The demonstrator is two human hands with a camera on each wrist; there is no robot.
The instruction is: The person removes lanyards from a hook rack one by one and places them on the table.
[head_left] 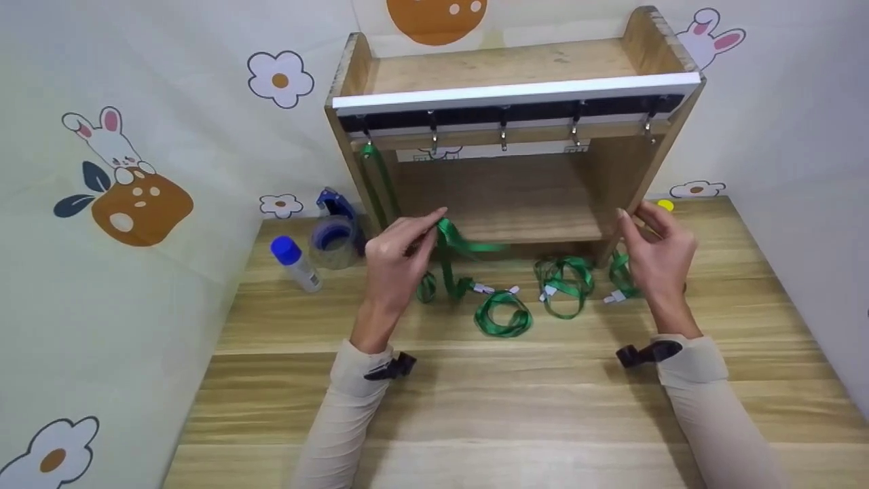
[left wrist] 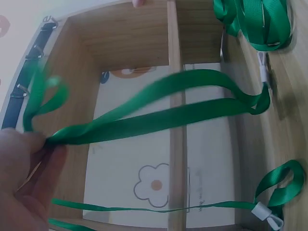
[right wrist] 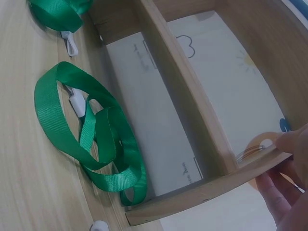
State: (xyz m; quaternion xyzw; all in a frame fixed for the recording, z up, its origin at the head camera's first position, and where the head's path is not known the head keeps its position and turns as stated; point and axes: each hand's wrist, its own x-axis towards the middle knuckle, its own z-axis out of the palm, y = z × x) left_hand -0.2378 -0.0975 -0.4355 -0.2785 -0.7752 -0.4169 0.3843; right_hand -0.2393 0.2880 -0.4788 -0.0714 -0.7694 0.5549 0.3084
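Observation:
My left hand pinches a green lanyard in front of the wooden shelf. The strap hangs from my fingertips to the tabletop, and a loose loop of it sticks out to the right. My right hand holds the front edge of the shelf's right side panel, thumb on one face and fingers on the other. Another green lanyard hangs from the leftmost hook of the row under the white strip. The other hooks hold nothing.
Coiled green lanyards with white clips lie along the shelf's foot, one beside the right panel. Left of the shelf stand a glue stick, a clear tape roll and a dark blue object. Patterned sheets border the table.

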